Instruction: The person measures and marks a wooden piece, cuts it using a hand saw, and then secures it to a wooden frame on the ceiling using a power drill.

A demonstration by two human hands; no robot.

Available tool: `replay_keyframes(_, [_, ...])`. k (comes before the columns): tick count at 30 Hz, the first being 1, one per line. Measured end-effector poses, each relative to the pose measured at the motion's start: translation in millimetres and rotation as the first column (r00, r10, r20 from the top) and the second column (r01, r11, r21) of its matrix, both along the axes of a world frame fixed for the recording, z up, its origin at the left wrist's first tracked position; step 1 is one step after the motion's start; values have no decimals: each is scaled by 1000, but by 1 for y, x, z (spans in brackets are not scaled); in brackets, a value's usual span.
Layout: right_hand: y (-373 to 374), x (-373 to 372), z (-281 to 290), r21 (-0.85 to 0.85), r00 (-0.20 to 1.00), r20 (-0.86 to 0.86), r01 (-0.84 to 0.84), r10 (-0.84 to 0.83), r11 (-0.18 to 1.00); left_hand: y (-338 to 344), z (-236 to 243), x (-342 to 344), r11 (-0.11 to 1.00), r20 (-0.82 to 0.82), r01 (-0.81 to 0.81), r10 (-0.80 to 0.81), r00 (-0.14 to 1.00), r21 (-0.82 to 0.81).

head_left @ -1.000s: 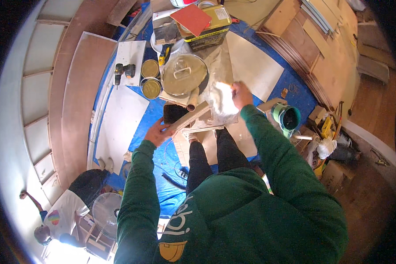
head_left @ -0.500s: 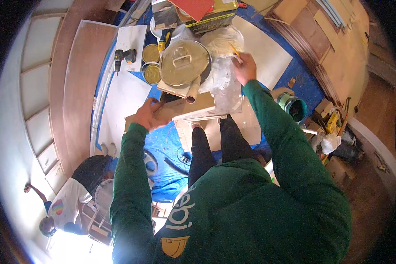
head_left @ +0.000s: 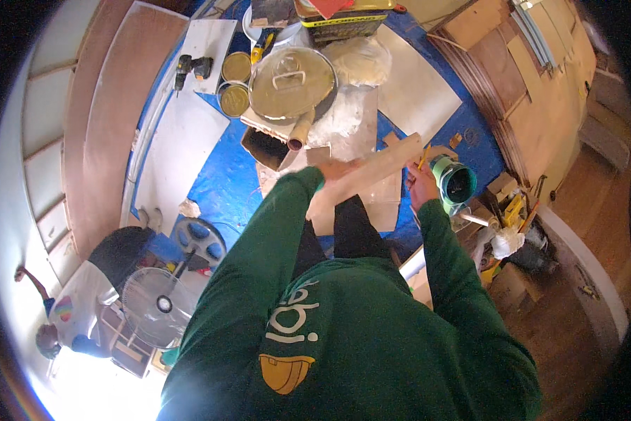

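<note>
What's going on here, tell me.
A person is handling a pale wooden board, held at an angle in front of their legs. Their left hand grips it along its length, and their right hand, at its far right end, holds a thin yellow stick, apparently a pencil. Whether its tip touches the board is unclear. A green bucket stands to the right of the right hand. At lower left, a second person is near a fan.

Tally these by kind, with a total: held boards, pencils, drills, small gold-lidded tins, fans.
Held wooden board: 1
Yellow pencil: 1
Drill: 1
Small gold-lidded tins: 2
Fan: 1
Total: 6
</note>
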State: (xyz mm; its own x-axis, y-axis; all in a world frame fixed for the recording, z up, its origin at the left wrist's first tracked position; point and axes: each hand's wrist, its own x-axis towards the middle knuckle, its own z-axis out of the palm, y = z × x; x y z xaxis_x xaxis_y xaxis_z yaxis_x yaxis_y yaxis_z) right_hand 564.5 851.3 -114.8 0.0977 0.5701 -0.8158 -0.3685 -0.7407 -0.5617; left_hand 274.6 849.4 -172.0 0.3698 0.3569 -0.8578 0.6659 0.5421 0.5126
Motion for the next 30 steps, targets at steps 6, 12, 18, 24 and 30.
replay_keyframes(6, [14, -3, -35, -103, 996, 62, 72, -66, 992, 23, 34, 10, 734, -196, 111, 31, 980, 671])
replay_keyframes(12, [-11, 8, -57, -118, 976, 196, 120, -96, 986, -24, 112, 19, 539, -143, 7, 211, 967, 842])
replay_keyframes(18, [-12, -25, 77, 144, 988, 95, -135, 122, 980, -194, 146, -63, 698, -132, -196, 386, 913, 689])
replay_keyframes(24, [-11, -186, 360, 753, 763, -115, -351, 636, 557, -377, 133, -159, 874, -477, -296, 463, 747, 386])
replay_keyframes(30, [-66, -342, 594, 997, 39, -59, -41, 997, 61, -491, 147, -166, 700, -526, -622, 697, 487, 351])
